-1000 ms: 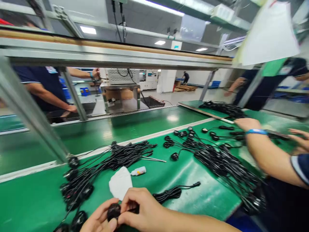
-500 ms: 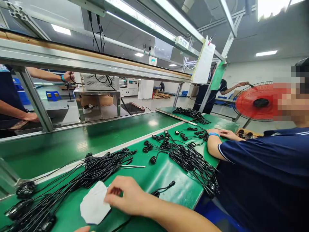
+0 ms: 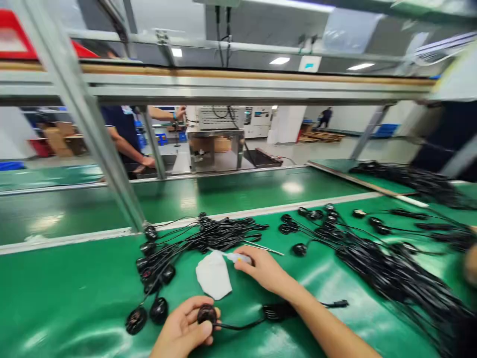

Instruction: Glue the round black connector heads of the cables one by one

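Green tabletop (image 3: 85, 293) running wide beneath a long metal rail (image 3: 261, 90), and its near edge drops out of view below! Toward that near edge, the left hand (image 3: 186, 325) has its fingers curled around a round black part (image 3: 206, 314), thumb pressed to it, so the underside is lost in the grip. Off goes its cable (image 3: 238, 327), across to a coiled bundle (image 3: 278, 312), and there the right forearm cuts over, hiding the middle; a connector (image 3: 337, 304) pokes out on the far side. Farther in, the right hand (image 3: 261, 266) closes thumb and fingers on a small bottle (image 3: 240, 257), covering its back end; the label is too small to read. Its thin tip reaches over the white cloth (image 3: 214, 278).

Up toward the far edge, a heap of black cables (image 3: 227, 232) swallows one end of a slim metal tool (image 3: 266, 247). Bigger tangle (image 3: 391, 268) on the right side, strands impossible to count! A slanting post (image 3: 93, 134) stands in front of the background at the left, the rail covers most of a co-worker's head (image 3: 106, 48), and something skin-toned (image 3: 471, 263) blurs at the right, cut off by the frame.
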Demonstrator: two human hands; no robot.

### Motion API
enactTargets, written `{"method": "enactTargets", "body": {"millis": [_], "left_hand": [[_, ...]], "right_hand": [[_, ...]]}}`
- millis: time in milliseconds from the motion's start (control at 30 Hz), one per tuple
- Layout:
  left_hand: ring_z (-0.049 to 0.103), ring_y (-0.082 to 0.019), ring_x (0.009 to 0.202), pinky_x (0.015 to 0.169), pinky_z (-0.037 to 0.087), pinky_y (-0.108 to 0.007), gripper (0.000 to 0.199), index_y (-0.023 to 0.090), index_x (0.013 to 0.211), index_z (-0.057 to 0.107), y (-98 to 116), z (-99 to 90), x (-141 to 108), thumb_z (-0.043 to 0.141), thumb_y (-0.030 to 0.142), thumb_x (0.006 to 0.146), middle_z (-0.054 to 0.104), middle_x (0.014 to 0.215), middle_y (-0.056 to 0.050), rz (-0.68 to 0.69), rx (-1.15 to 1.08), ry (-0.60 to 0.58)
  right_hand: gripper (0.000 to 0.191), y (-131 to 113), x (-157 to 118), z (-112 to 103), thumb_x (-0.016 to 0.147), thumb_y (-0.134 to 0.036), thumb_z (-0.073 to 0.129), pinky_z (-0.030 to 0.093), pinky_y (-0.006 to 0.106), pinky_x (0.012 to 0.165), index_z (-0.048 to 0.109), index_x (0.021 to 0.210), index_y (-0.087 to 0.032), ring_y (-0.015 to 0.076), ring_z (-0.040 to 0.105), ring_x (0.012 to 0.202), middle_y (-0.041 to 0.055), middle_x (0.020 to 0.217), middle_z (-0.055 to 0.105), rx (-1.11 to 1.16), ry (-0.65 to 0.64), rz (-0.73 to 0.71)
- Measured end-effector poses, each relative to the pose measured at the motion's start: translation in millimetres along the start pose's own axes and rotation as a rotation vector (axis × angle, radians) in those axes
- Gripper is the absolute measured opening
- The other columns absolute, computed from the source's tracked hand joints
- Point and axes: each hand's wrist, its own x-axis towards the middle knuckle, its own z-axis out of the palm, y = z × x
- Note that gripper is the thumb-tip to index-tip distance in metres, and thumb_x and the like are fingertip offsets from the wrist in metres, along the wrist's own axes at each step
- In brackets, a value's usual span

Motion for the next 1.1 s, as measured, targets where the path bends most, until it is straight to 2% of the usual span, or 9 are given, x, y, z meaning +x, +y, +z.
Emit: {"method": "enactTargets", "body": {"millis": [100, 267, 533, 733, 833, 900, 967, 1100], "left_hand": [[0.068, -0.024, 0.088, 0.068, 0.049, -0.027, 0.066, 0.013, 0.109, 0.063, 1.4, 2.6, -0.7, 0.09, 0.047, 0.06, 0.069, 0.102, -0.016, 0.007, -0.029, -0.01], [0.067, -0.022, 0.087, 0.067, 0.046, -0.025, 0.067, 0.011, 0.109, 0.061, -1.1, 2.3, -2.9, 0.09, 0.046, 0.06, 0.068, 0.101, -0.015, 0.013, -0.062, -0.035], [0.067, -0.021, 0.088, 0.073, 0.046, -0.028, 0.063, 0.009, 0.109, 0.06, 3.2, 6.1, -6.4, 0.09, 0.038, 0.062, 0.068, 0.101, -0.015, 0.001, -0.107, -0.011], [0.066, -0.02, 0.087, 0.072, 0.046, -0.028, 0.06, 0.009, 0.109, 0.059, 2.9, 6.7, -7.1, 0.089, 0.035, 0.064, 0.068, 0.102, -0.015, -0.007, -0.133, -0.023], [0.066, -0.021, 0.088, 0.072, 0.046, -0.028, 0.059, 0.009, 0.109, 0.059, 3.4, 6.9, -7.7, 0.088, 0.035, 0.065, 0.067, 0.102, -0.015, -0.007, -0.129, -0.019], [0.066, -0.022, 0.089, 0.073, 0.046, -0.028, 0.058, 0.008, 0.11, 0.059, 4.6, 7.2, -8.4, 0.088, 0.034, 0.066, 0.067, 0.102, -0.016, -0.005, -0.127, -0.018], [0.066, -0.022, 0.09, 0.073, 0.046, -0.029, 0.056, 0.008, 0.11, 0.059, 6.0, 7.3, -9.1, 0.087, 0.032, 0.068, 0.067, 0.104, -0.016, -0.002, -0.12, -0.022], [0.065, -0.021, 0.092, 0.075, 0.046, -0.029, 0.05, 0.008, 0.111, 0.059, 8.3, 6.6, -9.6, 0.084, 0.027, 0.071, 0.067, 0.105, -0.017, 0.0, -0.106, -0.05]], "right_hand": [[0.033, -0.3, 1.3, -0.4, 0.091, -0.045, 0.058, 0.044, 0.028, 0.078, 0.068, 0.11, -0.02, 0.0175, 0.06, 0.09, 0.0033, 0.103, 0.067, 0.157, -0.006, 0.044], [0.054, -1.3, -1.9, 4.2, 0.083, -0.06, 0.061, 0.045, 0.03, 0.077, 0.067, 0.113, -0.015, 0.0198, 0.059, 0.089, 0.0072, 0.099, 0.067, 0.262, 0.068, 0.159], [0.066, -5.1, -8.6, 4.4, 0.075, -0.064, 0.068, 0.047, 0.029, 0.078, 0.063, 0.119, -0.015, 0.0192, 0.058, 0.09, 0.009, 0.107, 0.066, 0.356, 0.081, 0.235], [0.082, -17.6, -12.1, 6.1, 0.07, -0.064, 0.074, 0.046, 0.026, 0.066, 0.052, 0.132, -0.015, 0.0153, 0.055, 0.075, 0.0045, 0.085, 0.063, 0.593, 0.065, 0.382], [0.077, -17.0, -13.2, 7.9, 0.072, -0.062, 0.074, 0.046, 0.025, 0.065, 0.054, 0.13, -0.016, 0.0132, 0.053, 0.072, 0.0031, 0.083, 0.061, 0.69, 0.124, 0.387], [0.069, -13.5, -13.8, 8.7, 0.077, -0.064, 0.069, 0.047, 0.025, 0.065, 0.058, 0.125, -0.016, 0.0131, 0.053, 0.07, 0.0033, 0.081, 0.061, 0.63, 0.165, 0.356], [0.064, -10.3, -14.8, 9.4, 0.079, -0.066, 0.065, 0.048, 0.026, 0.067, 0.062, 0.119, -0.016, 0.0142, 0.056, 0.07, 0.0042, 0.08, 0.063, 0.454, 0.203, 0.298], [0.048, -12.4, -18.9, 11.9, 0.081, -0.061, 0.062, 0.05, 0.025, 0.067, 0.067, 0.107, -0.021, 0.0152, 0.061, 0.074, 0.0042, 0.094, 0.069, 0.086, 0.303, 0.113]]}}
